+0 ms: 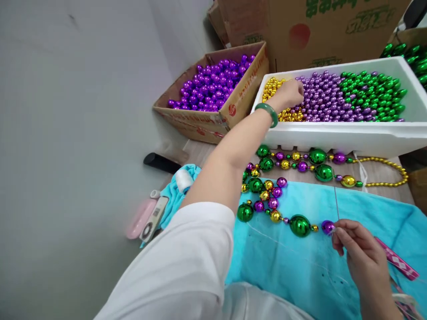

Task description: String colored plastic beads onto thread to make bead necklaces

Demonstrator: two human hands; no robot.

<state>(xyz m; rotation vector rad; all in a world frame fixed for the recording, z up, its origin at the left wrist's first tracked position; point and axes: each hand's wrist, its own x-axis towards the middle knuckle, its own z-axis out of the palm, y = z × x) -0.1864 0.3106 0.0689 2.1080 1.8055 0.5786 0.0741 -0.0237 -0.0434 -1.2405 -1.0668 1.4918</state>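
My left hand [289, 94], with a green bangle [268, 113] on its wrist, reaches into the white foam box [333, 132]. Its fingers are curled down where gold beads [291, 115] meet small purple beads [322, 95]; the fingertips are hidden. Over the blue towel [290, 271], my right hand [356, 249] is closed in a pinch at a shiny purple bead [327, 227]. A thin dark line rises from those fingers, perhaps a needle. Left of that bead lies a strung row with a large green bead [300, 225], leading to a bead cluster [267, 195].
A carton [193, 118] of purple balls stands at the back left. Green beads [373, 91] fill the foam box's right part. Finished-looking bead strands [316, 156] lie before it. A pink patterned tool [396, 259] rests right of my right hand; a thread spool [183, 180] sits left.
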